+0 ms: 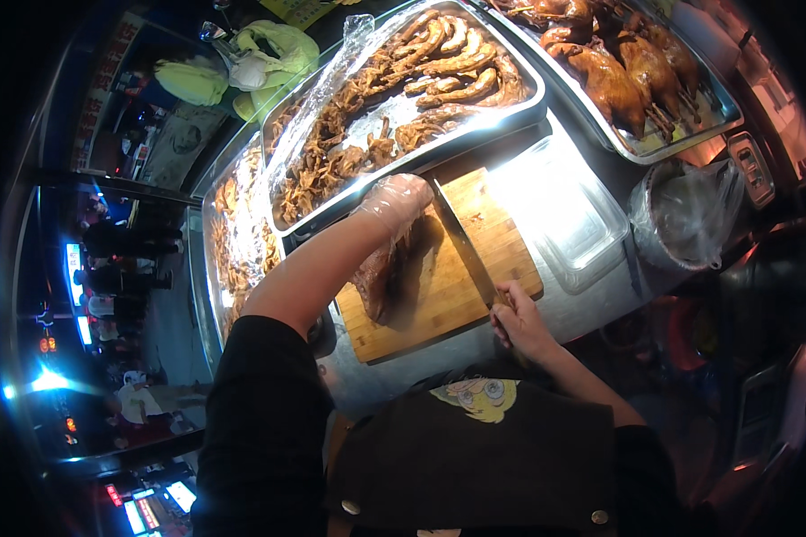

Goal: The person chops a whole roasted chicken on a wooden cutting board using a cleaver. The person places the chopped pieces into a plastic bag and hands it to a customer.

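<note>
My left hand [401, 200], in a clear plastic glove, grips the far end of a piece of brown cooked meat [375, 282]. Its fingertips are hidden from view. The meat lies on a wooden cutting board [423, 319], partly covered by my forearm. In my right hand [520, 323] is the handle of a long knife [468, 252]. The blade slants across the board just right of the meat, its far end close to my left fingers. Small meat crumbs rest on the board to the right of the blade.
A metal tray [541, 101] of braised meat pieces borders the board's far side. Roasted whole birds [591, 77] fill another tray at upper right. A clear plastic lid [577, 235] and a bag-lined container [672, 215] stand right. At left is another meat tray [232, 228].
</note>
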Motion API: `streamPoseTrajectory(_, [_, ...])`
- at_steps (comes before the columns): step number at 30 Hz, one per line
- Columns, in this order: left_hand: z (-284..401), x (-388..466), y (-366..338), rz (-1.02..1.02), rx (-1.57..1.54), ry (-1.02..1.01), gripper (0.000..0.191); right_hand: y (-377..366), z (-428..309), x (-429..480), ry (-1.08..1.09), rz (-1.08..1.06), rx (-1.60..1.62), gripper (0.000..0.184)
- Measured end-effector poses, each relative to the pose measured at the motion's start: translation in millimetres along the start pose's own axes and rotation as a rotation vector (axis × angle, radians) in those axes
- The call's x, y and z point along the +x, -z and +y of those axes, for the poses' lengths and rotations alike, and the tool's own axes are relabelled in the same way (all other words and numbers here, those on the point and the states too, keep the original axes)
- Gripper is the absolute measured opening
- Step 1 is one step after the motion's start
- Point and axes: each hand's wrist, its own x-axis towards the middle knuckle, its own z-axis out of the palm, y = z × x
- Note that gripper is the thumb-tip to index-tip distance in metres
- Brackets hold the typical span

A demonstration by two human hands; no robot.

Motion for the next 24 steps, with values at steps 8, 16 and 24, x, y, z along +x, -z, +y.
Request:
streamPoseTrajectory(8, [-44,21,-34,-0.233,-0.092,-0.038,0.002,-5,-5,-3,0.017,-0.043,-0.059,0.029])
streamPoseTrajectory(16, [-39,32,-15,-0.262,-0.416,-0.22,0.004,-1,2,0,0.021,0.023,-0.041,0.037])
streamPoseTrajectory(24, [-28,31,60,-0.479,-0.25,-0.236,0.011,0,-5,0,-0.026,0.037,-0.042,0.037])
